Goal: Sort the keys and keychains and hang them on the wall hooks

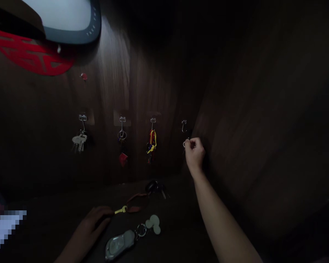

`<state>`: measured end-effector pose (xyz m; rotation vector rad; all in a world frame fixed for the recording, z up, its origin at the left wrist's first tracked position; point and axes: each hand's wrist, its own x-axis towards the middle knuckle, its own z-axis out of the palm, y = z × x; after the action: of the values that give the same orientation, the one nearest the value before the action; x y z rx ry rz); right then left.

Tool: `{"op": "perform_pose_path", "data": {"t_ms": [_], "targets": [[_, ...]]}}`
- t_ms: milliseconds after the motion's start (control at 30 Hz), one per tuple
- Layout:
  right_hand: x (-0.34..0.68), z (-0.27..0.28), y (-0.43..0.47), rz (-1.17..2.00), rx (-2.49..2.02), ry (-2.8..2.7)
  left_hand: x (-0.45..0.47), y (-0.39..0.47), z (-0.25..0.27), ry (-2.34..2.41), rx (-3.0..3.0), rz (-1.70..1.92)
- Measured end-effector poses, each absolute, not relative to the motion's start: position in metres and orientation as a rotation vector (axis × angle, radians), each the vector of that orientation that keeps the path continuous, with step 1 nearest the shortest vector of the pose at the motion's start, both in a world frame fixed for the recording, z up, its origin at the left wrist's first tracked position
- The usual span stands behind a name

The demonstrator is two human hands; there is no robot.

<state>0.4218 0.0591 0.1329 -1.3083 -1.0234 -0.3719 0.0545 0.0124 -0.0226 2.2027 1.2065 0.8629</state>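
My right hand [195,153] is closed in a pinch on a small key ring [184,144], just under the rightmost metal hook [184,126] on the dark wood panel. Most of what hangs from that ring is hidden by the fingers and shadow. Low on the left, my left hand [95,223] rests on the dark surface, thumb apart from the fingers. Its fingertips touch a yellow piece [121,210] joined to a brown strap [137,208], which leads to a black key fob with keys [153,187].
Three hooks hold silver keys [80,140], a key ring with a red tag [123,159] and a yellow-red cord bunch [152,142]. A car key in a clear case [120,244] with a pale round-lobed charm [154,223] lies below. A red cutout [41,60] hangs upper left.
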Motion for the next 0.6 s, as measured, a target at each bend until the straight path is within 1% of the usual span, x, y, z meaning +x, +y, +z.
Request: {"op": "perform_pose_path", "data": {"t_ms": [167,400,600], "targets": [[0.420,0.139,0.055,-0.293,-1.233,-1.052,0.054,0.014,-0.024,1.200,2.194,0.863],[0.370,0.134,0.044,-0.164,-1.197,-1.441,0.053,0.013,-0.024,1.186,2.174,0.877],[0.338,0.147,0.049,-0.185,-1.194,-1.566,0.051,0.013,-0.026,1.159,2.180,0.893]]}}
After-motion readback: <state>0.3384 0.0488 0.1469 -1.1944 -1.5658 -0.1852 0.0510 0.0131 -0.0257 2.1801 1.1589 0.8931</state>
